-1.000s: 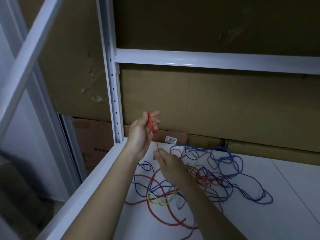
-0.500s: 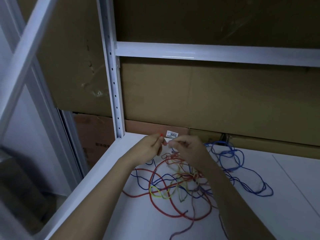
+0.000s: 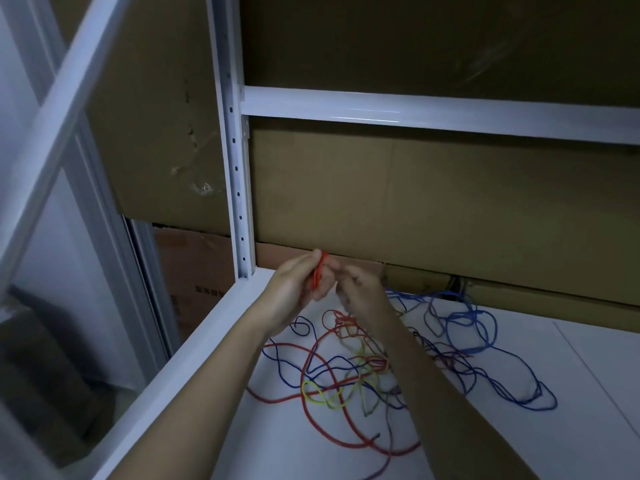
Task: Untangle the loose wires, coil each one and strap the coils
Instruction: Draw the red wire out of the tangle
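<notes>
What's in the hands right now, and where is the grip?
The left hand holds a small red wire coil between thumb and fingers. The right hand is curled beside it; whether it pinches the wire cannot be told.

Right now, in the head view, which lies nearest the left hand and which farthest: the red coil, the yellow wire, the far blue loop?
1. Red coil: held in the left hand.
2. Yellow wire: below, on the shelf.
3. Blue loop: far right.
</notes>
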`<action>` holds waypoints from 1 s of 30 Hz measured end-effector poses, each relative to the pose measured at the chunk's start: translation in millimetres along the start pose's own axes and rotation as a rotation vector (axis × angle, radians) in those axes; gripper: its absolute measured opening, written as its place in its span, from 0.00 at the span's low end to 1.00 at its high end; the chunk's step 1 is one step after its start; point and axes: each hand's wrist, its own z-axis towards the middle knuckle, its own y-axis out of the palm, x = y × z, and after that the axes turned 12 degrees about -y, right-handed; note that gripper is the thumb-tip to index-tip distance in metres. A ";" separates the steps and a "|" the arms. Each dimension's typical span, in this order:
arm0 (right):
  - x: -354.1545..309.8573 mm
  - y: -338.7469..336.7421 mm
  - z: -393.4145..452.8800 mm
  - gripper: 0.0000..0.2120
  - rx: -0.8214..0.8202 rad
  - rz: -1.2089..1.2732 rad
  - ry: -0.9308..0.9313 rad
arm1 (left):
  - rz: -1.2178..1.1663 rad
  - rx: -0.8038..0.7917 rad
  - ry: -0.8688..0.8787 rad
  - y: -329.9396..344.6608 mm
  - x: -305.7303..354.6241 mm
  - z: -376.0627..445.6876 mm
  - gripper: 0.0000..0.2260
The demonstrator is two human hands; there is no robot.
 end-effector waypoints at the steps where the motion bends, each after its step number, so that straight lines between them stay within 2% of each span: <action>1: 3.1 1.8 -4.3 0.18 -0.039 0.037 0.031 | -0.063 0.025 0.018 -1.0 2.3 3.3 0.17; 5: 6.4 4.8 -17.0 0.19 -0.114 0.069 0.083 | -0.083 0.143 0.042 -0.1 3.1 16.7 0.15; 7: 6.2 2.5 -20.4 0.16 -0.197 0.009 0.053 | -0.103 0.209 0.045 -0.1 0.8 22.4 0.14; 9: 6.2 -1.6 -23.8 0.13 -0.313 -0.107 0.028 | -0.010 0.297 0.078 -2.4 -2.7 28.0 0.12; 12: 8.8 -10.1 -28.1 0.10 -0.437 -0.310 0.036 | 0.428 0.441 0.145 -7.9 -12.8 32.6 0.11; 13: 8.7 -14.0 -28.6 0.10 -0.470 -0.371 0.046 | 0.606 0.443 0.137 -10.3 -17.2 32.5 0.10; 15: 10.0 -26.1 -27.6 0.12 -0.493 -0.530 0.054 | 0.942 0.344 0.039 -15.5 -26.4 32.3 0.07; 17: 12.8 -41.4 -26.3 0.13 -0.396 -0.669 -0.007 | 1.191 0.256 -0.092 -17.4 -32.9 31.5 0.06; 19: 13.7 -53.3 -25.8 0.13 -0.238 -0.636 -0.081 | 1.313 0.201 -0.156 -11.5 -34.6 28.8 0.11; 23: 11.9 -59.9 -22.4 0.04 -0.076 -0.524 -0.195 | 1.245 0.056 -0.195 3.0 -34.5 26.4 0.22; 27: 10.7 -63.6 -20.9 0.06 -0.124 -0.539 -0.237 | 1.203 -0.052 -0.188 7.2 -33.7 22.2 0.18; 30: 14.6 -65.3 -26.5 0.05 -0.142 -0.584 -0.282 | 0.869 -0.001 -0.205 5.8 -28.4 17.4 0.18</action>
